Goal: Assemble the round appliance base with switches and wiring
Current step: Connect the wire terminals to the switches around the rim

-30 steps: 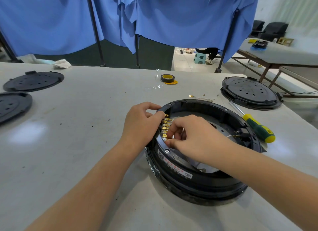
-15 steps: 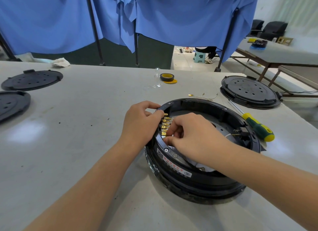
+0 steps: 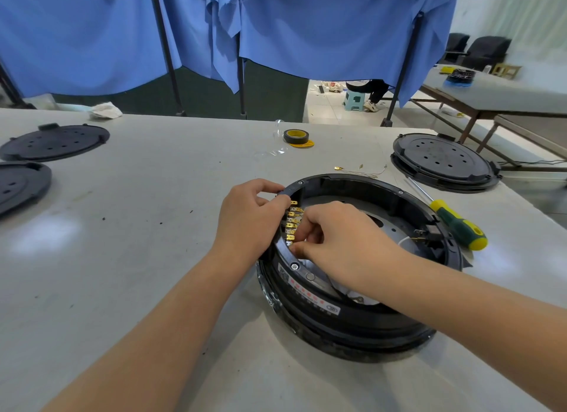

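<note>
The round black appliance base (image 3: 383, 322) lies open side up on the grey table. A switch block with a column of brass terminals (image 3: 293, 220) sits at the inside of its left wall. My left hand (image 3: 250, 220) grips the base's left rim from outside, fingers curled over the edge beside the terminals. My right hand (image 3: 340, 243) reaches inside the ring, and its curled fingers pinch at the lower terminals. A second small switch with a white wire (image 3: 422, 236) sits at the right inner wall.
A green-and-yellow screwdriver (image 3: 457, 227) lies right of the base. A black round cover (image 3: 441, 163) sits at the back right; two more (image 3: 55, 141) lie far left. A roll of tape (image 3: 296, 136) and a loose thin wire with a brass terminal (image 3: 359, 169) lie behind the base.
Both hands stay at the switch terminals; the right fingers have shifted slightly along the terminal column. The base has not moved.
</note>
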